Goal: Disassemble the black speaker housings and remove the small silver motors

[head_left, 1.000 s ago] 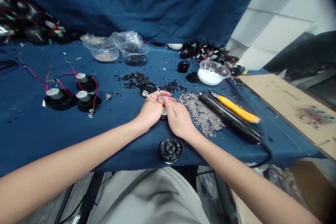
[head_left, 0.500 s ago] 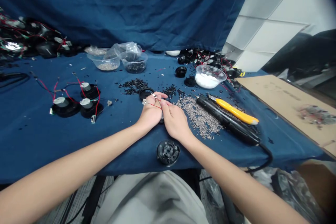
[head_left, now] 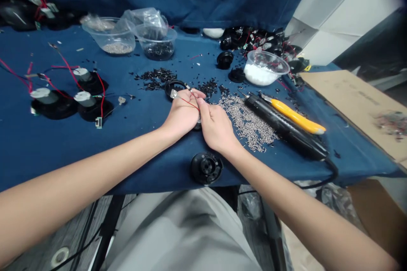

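1. Here, both forearms reached forward and converged just left of the silver screw pile, the landmark for all places below.
2. The left hand, the farther from the pile, was half curled, its fingertips meeting those of the other hand; a red wire crossed its upper side to a metal connector.
3. The right hand, nearer the pile, lay back upward, its thumb straight and its fingers folded.
4. Both hands were closed about a wired part, left of the pile; mostly covered, its exact grip could not be told.
5. A black ring lay left of the pile, beyond the left hand; a black round housing lay nearer the person and left of the pile.
6. A black corded tool lay along the pile's right side.
7. Compared with half a second earlier, the whole view had shifted, most things standing higher in it; the hands had kept nearly the same pose and place beside the pile.
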### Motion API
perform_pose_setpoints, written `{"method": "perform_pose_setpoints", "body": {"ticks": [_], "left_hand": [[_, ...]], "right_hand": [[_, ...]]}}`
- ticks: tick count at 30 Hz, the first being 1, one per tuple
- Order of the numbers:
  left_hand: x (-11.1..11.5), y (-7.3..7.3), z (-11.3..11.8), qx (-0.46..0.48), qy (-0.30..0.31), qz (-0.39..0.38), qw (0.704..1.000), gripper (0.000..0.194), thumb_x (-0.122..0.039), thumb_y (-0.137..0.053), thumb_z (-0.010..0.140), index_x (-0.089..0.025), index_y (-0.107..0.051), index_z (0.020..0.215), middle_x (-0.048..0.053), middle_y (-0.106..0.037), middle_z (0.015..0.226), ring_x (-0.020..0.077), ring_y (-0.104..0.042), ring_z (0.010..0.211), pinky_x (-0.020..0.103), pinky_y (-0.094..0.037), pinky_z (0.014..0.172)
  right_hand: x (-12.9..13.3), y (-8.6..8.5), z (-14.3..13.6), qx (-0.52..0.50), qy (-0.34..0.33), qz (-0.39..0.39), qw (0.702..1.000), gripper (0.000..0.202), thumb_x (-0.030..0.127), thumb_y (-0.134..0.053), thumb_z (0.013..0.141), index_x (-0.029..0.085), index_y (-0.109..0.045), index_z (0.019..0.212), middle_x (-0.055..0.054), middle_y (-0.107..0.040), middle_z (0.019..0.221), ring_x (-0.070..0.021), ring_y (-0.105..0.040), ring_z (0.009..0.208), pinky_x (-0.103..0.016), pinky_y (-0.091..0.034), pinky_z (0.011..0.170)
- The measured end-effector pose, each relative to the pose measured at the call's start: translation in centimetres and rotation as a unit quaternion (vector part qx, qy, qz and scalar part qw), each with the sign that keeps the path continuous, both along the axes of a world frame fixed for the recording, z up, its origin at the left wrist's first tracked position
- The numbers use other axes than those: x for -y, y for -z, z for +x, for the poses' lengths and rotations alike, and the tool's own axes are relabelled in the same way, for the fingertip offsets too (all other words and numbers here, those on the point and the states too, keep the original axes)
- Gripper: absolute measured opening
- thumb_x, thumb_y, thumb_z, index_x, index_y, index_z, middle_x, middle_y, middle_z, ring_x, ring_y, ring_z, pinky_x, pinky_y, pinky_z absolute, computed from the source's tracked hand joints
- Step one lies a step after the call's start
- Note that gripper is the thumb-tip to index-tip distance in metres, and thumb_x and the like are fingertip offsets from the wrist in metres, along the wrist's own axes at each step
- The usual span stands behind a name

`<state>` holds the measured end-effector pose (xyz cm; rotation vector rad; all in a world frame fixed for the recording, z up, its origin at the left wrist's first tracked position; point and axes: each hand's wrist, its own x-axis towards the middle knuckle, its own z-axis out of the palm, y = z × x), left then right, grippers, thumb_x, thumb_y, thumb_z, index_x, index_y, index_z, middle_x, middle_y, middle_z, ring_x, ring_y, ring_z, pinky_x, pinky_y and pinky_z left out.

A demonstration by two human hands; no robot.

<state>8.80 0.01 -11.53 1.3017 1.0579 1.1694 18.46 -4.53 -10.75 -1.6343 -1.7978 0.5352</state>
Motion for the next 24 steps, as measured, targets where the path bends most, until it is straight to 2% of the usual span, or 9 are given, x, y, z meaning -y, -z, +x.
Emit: {"method": "perform_pose_setpoints", "body": {"ticks": [4,6,10,12,15,17,21,24], "left_hand": [[0.2,0.0,0.2,0.015,-0.008,0.011,1.0,0.022,-0.006,-0.048,0.088,-0.013,-0.062,0.073,0.002,-0.062,0.069,0.0134,-0.058,0.067,0.026,-0.045,0.071],[0.3,-0.3,0.2,0.027,0.0,-0.012,1.0,0.021,-0.003,-0.05,0.086,-0.013,-0.062,0.073,0.001,-0.062,0.07,0.0126,-0.058,0.066,0.025,-0.045,0.069],[0.4,-1.0,0.4,0.048,0.006,-0.059,0.997,0.021,0.001,-0.047,0.084,-0.014,-0.06,0.076,0.002,-0.065,0.068,0.0126,-0.059,0.061,0.025,-0.046,0.063],[0.2,-1.2,0.5,0.057,0.003,-0.065,0.996,0.021,0.0,-0.045,0.083,-0.016,-0.058,0.079,0.002,-0.064,0.067,0.0112,-0.057,0.054,0.025,-0.046,0.056],[0.0,-1.4,0.6,0.066,0.015,-0.08,0.995,0.021,-0.001,-0.042,0.084,-0.016,-0.057,0.082,0.001,-0.064,0.064,0.0102,-0.054,0.047,0.023,-0.044,0.049],[-0.2,-1.5,0.4,0.069,0.027,-0.091,0.993,0.021,-0.002,-0.042,0.085,-0.015,-0.057,0.082,0.001,-0.064,0.065,0.0106,-0.057,0.051,0.022,-0.046,0.051],[-0.3,-2.0,-0.2,0.069,0.06,-0.12,0.989,0.02,-0.004,-0.043,0.086,-0.013,-0.06,0.083,0.004,-0.065,0.069,0.0112,-0.057,0.051,0.024,-0.047,0.051],[0.0,-2.5,-0.7,0.063,0.076,-0.135,0.986,0.019,-0.004,-0.045,0.087,-0.011,-0.062,0.082,0.004,-0.064,0.069,0.0101,-0.058,0.054,0.021,-0.047,0.053]], "right_hand": [[0.2,0.4,0.1,-0.021,-0.016,0.029,0.999,0.049,0.043,-0.025,0.103,0.021,-0.069,0.098,-0.004,-0.062,0.077,-0.023,-0.062,0.078,-0.032,-0.046,0.071],[0.1,0.5,0.1,-0.025,-0.016,0.033,0.999,0.049,0.042,-0.025,0.103,0.021,-0.068,0.095,-0.004,-0.062,0.077,-0.0224,-0.062,0.079,-0.031,-0.046,0.071],[-0.1,0.0,0.6,-0.067,-0.032,0.013,0.997,0.052,0.043,-0.029,0.102,0.018,-0.063,0.072,-0.003,-0.059,0.067,-0.0189,-0.06,0.071,-0.028,-0.043,0.066],[-0.2,-0.4,1.3,-0.128,-0.084,-0.01,0.988,0.049,0.041,-0.034,0.1,0.017,-0.057,0.065,-0.001,-0.057,0.062,-0.016,-0.058,0.066,-0.026,-0.043,0.064],[0.0,-1.0,2.4,-0.203,-0.181,-0.062,0.96,0.027,0.035,-0.049,0.094,0.016,-0.063,0.081,0.0,-0.062,0.073,-0.0132,-0.057,0.068,-0.024,-0.044,0.066],[0.2,-1.2,2.9,-0.224,-0.213,-0.087,0.947,0.02,0.034,-0.057,0.089,0.015,-0.064,0.09,0.0,-0.063,0.08,-0.013,-0.058,0.073,-0.023,-0.045,0.069],[-0.1,-1.0,3.4,-0.265,-0.193,-0.114,0.938,0.03,0.041,-0.058,0.09,0.014,-0.065,0.081,-0.002,-0.065,0.075,-0.0115,-0.059,0.067,-0.021,-0.043,0.061],[-0.5,-0.7,3.7,-0.365,-0.15,-0.165,0.904,0.034,0.047,-0.061,0.088,0.014,-0.065,0.08,-0.004,-0.067,0.073,-0.0105,-0.06,0.059,-0.019,-0.045,0.056]]}}
